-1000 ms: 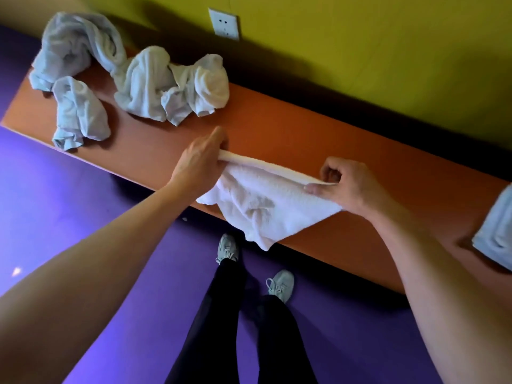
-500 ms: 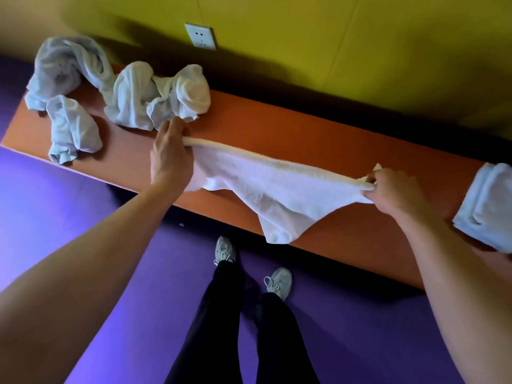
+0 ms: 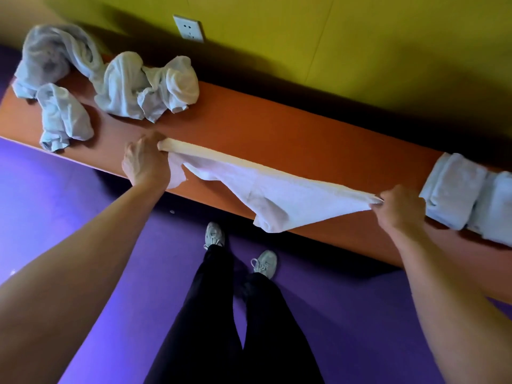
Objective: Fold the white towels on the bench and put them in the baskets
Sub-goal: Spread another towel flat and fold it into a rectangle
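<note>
Yellow wall panels with a white wall socket (image 3: 188,28) rise behind the long orange bench (image 3: 291,134) where we stand over a purple floor. Between our hands we hold one white terry towel (image 3: 277,195) stretched along the bench's near edge, its top hem taut and the loose body sagging in a point over the front. Our left hand (image 3: 146,162) pinches one end of the hem, our right hand (image 3: 399,207) grips the other, arms spread wide apart. At the far left lie crumpled white towels in a heap (image 3: 116,84), not yet folded; at the right end sit folded pale towels (image 3: 465,195), just beside our right hand. No basket shows. We judge this the spreading-out step before the first fold. Next we likely need to lay the towel flat or bring the two ends together, keeping the corners matched so the fold comes out even.
</note>
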